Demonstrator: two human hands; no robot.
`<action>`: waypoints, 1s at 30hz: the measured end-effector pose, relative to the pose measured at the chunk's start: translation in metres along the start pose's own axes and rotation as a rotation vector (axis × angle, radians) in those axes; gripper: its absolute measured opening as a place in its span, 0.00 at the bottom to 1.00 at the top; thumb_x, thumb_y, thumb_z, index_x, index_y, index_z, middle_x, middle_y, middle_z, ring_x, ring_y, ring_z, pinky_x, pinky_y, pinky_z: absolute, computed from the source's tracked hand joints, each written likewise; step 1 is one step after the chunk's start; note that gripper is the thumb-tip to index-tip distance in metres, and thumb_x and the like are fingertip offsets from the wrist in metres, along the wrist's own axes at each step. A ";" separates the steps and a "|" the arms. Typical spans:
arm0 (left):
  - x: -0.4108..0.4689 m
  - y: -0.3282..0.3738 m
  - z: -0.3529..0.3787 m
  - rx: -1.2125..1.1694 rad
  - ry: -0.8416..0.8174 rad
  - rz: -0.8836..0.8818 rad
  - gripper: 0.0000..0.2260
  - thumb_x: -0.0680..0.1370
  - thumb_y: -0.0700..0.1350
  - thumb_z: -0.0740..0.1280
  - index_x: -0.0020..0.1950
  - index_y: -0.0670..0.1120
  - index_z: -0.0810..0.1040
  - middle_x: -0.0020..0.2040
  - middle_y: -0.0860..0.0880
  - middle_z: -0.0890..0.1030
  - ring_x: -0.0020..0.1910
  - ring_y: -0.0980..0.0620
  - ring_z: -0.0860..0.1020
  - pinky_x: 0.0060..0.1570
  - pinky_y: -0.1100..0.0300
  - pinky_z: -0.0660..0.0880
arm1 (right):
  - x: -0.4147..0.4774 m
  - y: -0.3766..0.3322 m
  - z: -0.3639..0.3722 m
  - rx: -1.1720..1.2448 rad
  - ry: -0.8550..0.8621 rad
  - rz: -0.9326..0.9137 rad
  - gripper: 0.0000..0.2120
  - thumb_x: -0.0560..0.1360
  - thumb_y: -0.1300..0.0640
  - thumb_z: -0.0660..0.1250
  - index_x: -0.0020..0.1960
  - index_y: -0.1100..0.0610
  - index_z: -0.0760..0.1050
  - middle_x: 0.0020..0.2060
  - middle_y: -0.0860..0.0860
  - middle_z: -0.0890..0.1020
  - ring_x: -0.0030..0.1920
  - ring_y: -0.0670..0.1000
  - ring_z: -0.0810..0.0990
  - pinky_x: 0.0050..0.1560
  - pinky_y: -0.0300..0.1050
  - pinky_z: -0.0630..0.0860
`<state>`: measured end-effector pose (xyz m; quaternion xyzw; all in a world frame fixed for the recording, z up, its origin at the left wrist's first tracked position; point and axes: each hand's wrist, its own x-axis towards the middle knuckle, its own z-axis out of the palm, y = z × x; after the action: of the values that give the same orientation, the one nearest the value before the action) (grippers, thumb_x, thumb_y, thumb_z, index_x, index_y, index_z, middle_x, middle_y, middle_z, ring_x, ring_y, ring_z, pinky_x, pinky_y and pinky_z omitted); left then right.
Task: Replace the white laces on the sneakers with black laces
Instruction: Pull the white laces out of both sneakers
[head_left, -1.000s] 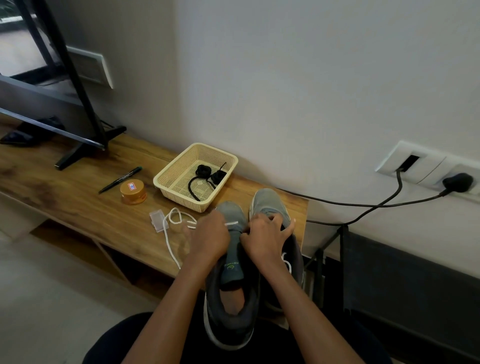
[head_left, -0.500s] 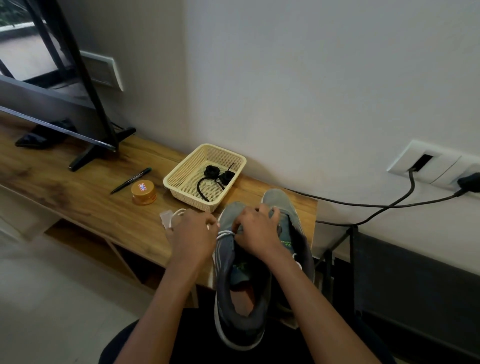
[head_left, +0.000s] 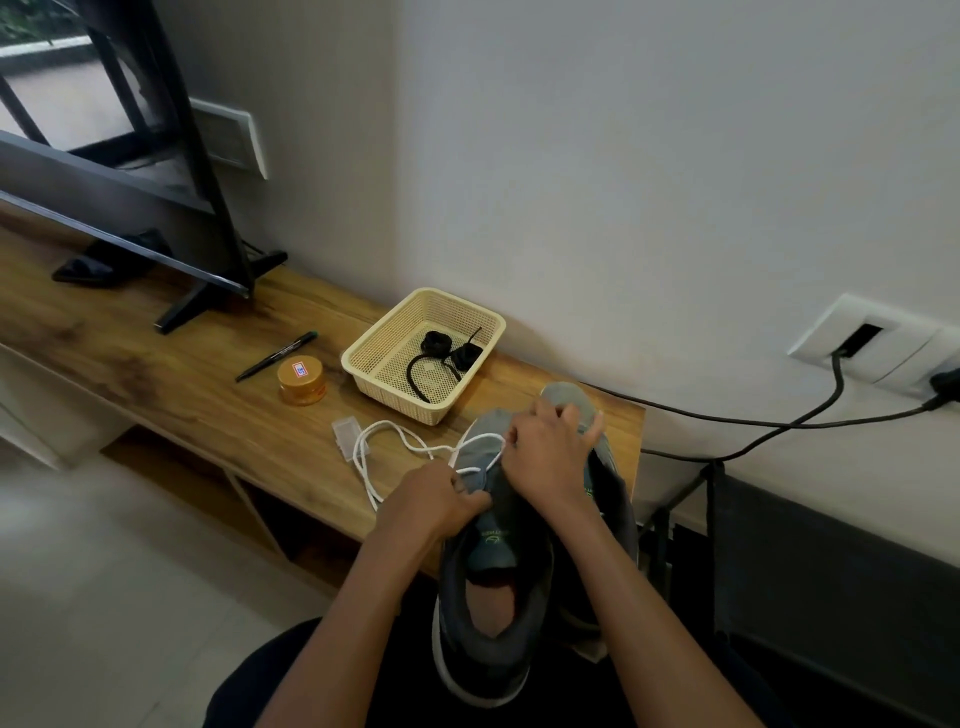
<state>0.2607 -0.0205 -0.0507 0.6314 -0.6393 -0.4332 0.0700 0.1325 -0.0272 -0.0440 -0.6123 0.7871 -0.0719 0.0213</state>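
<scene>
Fingers (head_left: 469, 502) of left hand (head_left: 441, 499) curl, pinching white lace (head_left: 387, 434) at grey sneaker (head_left: 493, 639). Right hand (head_left: 550, 462) grips same lace nearer the toe. Slack lies on wooden table (head_left: 208, 395). Black laces (head_left: 441, 351) in basket (head_left: 395, 400), near.

wooden bench (head_left: 182, 374) bears basket (head_left: 397, 400), jar (head_left: 301, 382), pen (head_left: 275, 356), white lace (head_left: 384, 424).

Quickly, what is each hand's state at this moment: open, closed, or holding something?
Left hand: fingers pinch the white lace beside the sneaker.
Right hand: fingers curled, seemingly pinching the same lace.
</scene>
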 end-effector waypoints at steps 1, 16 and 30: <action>0.000 0.000 -0.001 -0.005 0.002 -0.003 0.14 0.72 0.51 0.69 0.35 0.42 0.75 0.35 0.44 0.77 0.41 0.44 0.77 0.40 0.56 0.71 | 0.001 0.004 -0.003 -0.020 0.045 0.045 0.10 0.77 0.57 0.60 0.55 0.55 0.77 0.60 0.51 0.73 0.64 0.56 0.66 0.71 0.64 0.46; 0.007 0.002 0.015 0.264 0.419 0.139 0.13 0.73 0.58 0.69 0.52 0.53 0.82 0.54 0.49 0.78 0.57 0.47 0.73 0.55 0.52 0.72 | 0.001 0.011 -0.010 0.089 0.037 -0.251 0.05 0.72 0.57 0.68 0.45 0.50 0.82 0.64 0.46 0.72 0.69 0.55 0.58 0.66 0.51 0.50; 0.001 0.014 0.026 0.388 0.487 0.051 0.13 0.74 0.56 0.66 0.54 0.51 0.81 0.75 0.55 0.63 0.76 0.47 0.50 0.70 0.42 0.44 | -0.006 0.007 0.004 -0.157 -0.011 -0.248 0.10 0.75 0.61 0.63 0.54 0.59 0.79 0.64 0.53 0.70 0.71 0.60 0.58 0.69 0.68 0.37</action>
<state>0.2334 -0.0116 -0.0575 0.7019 -0.6902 -0.1371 0.1101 0.1281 -0.0202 -0.0493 -0.7049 0.7086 -0.0090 -0.0311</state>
